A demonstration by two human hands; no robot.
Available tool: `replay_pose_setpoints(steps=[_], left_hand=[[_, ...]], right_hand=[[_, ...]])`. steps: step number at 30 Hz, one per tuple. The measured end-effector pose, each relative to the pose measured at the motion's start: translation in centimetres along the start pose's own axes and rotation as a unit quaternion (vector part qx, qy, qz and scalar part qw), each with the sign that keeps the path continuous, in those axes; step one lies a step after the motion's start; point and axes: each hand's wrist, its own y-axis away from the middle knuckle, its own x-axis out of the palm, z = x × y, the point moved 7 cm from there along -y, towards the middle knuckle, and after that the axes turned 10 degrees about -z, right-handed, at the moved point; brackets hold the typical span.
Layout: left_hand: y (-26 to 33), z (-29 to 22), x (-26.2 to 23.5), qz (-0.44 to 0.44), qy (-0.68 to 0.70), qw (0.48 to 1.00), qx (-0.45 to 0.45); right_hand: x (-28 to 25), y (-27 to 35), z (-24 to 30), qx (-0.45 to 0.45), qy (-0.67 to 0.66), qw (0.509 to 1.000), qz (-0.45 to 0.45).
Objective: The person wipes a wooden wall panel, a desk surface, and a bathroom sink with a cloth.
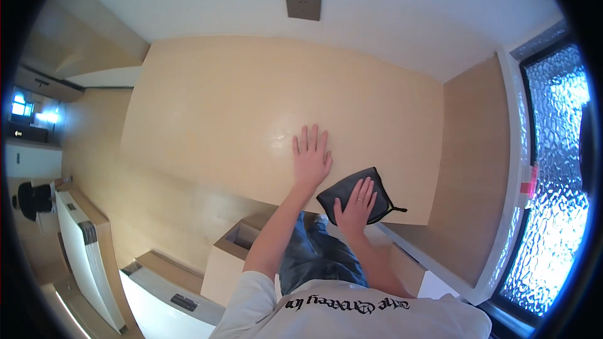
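The right hand [356, 204] presses splayed fingers on a dark folded cloth [355, 193] at the near right edge of the wooden tabletop [220, 107], while the left hand [311, 158] lies flat, fingers spread, just beside it; most of the surface lies untouched.

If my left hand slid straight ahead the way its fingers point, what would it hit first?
Nothing close: the left hand lies flat on the bare wooden tabletop, fingers aimed at the far edge, where the white wall probably comes first.

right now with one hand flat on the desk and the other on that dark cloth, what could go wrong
The dark cloth lies near the front edge of the desk, so a push from the right hand might slide it off. Its black loop already pokes toward the edge and could snag. The left hand, flat on the glossy top, may leave smudges.
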Motion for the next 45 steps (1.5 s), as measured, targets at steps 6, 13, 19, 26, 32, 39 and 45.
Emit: replay_pose_setpoints(steps=[6, 13, 19, 26, 32, 39, 45], left_hand=[[-0.4, 0.0, -0.3, -0.014, 0.018, 1.000, -0.006], [-0.1, -0.1, 0.0, 0.031, 0.010, 0.999, -0.024], [0.1, -0.1, -0.9, 0.015, 0.035, 0.999, -0.021], [-0.3, 0.3, 0.2, -0.015, 0.076, 0.996, -0.049], [0.5, 3.3, -1.0, -0.114, 0.213, 0.965, -0.103], [0.8, 4.1, -1.2, -0.126, 0.438, 0.877, -0.155], [1.2, 10.1, -4.7, -0.105, 0.217, 0.957, -0.159]], right_hand=[[1.2, -6.8, 0.8, -0.033, 0.014, 0.997, -0.073], [5.2, -23.1, -0.7, 0.000, 0.053, 0.993, -0.104], [7.5, -34.3, -1.7, 0.109, 0.085, 0.984, -0.110], [6.4, -26.9, -2.2, -0.019, 0.067, 0.989, -0.132], [1.6, -6.7, 2.4, -0.056, -0.014, 0.997, -0.053], [1.3, -2.0, 5.0, -0.017, 0.000, 1.000, -0.017], [5.2, -13.2, 8.9, 0.069, 0.026, 0.997, -0.032]])
